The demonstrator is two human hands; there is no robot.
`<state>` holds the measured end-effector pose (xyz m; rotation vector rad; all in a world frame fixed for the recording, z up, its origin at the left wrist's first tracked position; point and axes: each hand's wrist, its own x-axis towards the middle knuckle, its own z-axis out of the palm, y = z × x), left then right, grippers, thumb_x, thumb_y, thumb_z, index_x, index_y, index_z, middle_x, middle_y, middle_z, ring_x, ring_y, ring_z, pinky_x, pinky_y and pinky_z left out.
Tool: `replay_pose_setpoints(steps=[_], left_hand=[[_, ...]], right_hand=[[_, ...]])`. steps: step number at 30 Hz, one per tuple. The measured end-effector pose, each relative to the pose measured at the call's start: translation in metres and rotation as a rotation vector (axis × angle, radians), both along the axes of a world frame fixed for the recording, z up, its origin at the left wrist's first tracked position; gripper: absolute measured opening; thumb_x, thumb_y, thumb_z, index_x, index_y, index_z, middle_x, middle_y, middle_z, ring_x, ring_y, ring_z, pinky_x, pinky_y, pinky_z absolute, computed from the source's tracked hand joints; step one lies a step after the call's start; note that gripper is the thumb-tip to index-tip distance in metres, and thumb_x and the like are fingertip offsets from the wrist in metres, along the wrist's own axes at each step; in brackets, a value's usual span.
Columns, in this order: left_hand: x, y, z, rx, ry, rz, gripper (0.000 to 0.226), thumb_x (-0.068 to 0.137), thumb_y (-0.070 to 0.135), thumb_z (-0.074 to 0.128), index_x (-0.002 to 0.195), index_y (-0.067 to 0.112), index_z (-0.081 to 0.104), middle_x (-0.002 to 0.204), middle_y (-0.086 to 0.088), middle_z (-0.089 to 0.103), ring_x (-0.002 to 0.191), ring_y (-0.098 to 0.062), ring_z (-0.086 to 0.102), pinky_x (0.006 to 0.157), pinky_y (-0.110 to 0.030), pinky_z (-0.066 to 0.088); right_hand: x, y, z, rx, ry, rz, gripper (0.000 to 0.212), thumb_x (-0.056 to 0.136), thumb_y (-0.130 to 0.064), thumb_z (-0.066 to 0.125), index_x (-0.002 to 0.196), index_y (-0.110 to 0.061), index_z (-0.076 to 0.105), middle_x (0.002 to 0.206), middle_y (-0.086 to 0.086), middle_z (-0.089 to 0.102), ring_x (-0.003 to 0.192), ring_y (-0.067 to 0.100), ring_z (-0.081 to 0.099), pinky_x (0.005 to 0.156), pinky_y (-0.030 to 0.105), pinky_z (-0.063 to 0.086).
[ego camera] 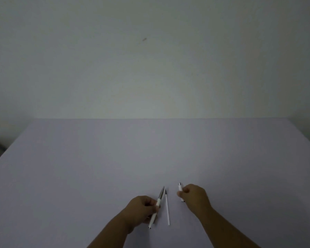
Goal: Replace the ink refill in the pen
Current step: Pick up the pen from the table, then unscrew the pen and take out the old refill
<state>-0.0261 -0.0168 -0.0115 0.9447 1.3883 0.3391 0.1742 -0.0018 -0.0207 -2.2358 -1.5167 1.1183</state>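
My left hand point(141, 211) grips a white pen part with a grey pointed tip point(158, 203); the tip points away from me and its rear end sticks out below my fingers. A thin white ink refill point(167, 210) with a dark tip lies loose on the table just right of it, touching neither hand. My right hand point(193, 196) is closed on a short white pen part with a silver end point(180, 188), held just above or on the table; most of that part is hidden by my fingers.
A pale lilac table point(115, 167) stretches far ahead to a plain white wall point(150, 68). Its left edge point(9, 149) slants toward me, and the right corner sits at the far right.
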Motion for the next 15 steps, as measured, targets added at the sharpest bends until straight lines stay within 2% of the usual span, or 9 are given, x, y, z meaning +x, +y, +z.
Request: replay_pose_setpoints(steps=[3, 7, 12, 15], left_hand=[[0.002, -0.001, -0.002, 0.024, 0.021, 0.020, 0.005, 0.084, 0.008, 0.065, 0.080, 0.010, 0.068, 0.070, -0.006, 0.065, 0.060, -0.015, 0.063, 0.057, -0.024, 0.054], [0.000, 0.000, -0.003, 0.033, 0.070, 0.031, 0.005, 0.082, 0.011, 0.068, 0.078, 0.013, 0.068, 0.074, -0.005, 0.066, 0.066, -0.016, 0.064, 0.056, -0.021, 0.053], [-0.001, -0.001, -0.003, 0.047, 0.107, 0.022, 0.008, 0.080, 0.011, 0.070, 0.073, 0.015, 0.069, 0.074, -0.005, 0.066, 0.066, -0.016, 0.062, 0.057, -0.021, 0.052], [0.000, 0.001, -0.002, 0.061, 0.118, 0.024, 0.008, 0.078, 0.010, 0.071, 0.072, 0.015, 0.069, 0.074, -0.006, 0.066, 0.067, -0.017, 0.062, 0.060, -0.021, 0.054]], right_hand=[[-0.008, -0.005, -0.007, 0.015, -0.050, 0.014, 0.033, 0.081, -0.033, 0.066, 0.060, -0.024, 0.042, 0.072, -0.001, 0.052, 0.073, 0.018, 0.052, 0.065, 0.026, 0.039], [-0.014, -0.005, -0.013, 0.027, -0.117, 0.071, 0.042, 0.082, -0.037, 0.065, 0.058, -0.028, 0.031, 0.084, 0.000, 0.050, 0.078, 0.016, 0.049, 0.067, 0.027, 0.039], [-0.017, -0.005, -0.017, 0.021, -0.145, 0.076, 0.043, 0.081, -0.038, 0.065, 0.059, -0.028, 0.030, 0.086, -0.001, 0.048, 0.079, 0.016, 0.049, 0.068, 0.028, 0.040], [-0.017, -0.006, -0.016, 0.032, -0.160, 0.083, 0.040, 0.081, -0.038, 0.065, 0.062, -0.026, 0.032, 0.087, -0.001, 0.047, 0.089, 0.022, 0.058, 0.069, 0.028, 0.040]])
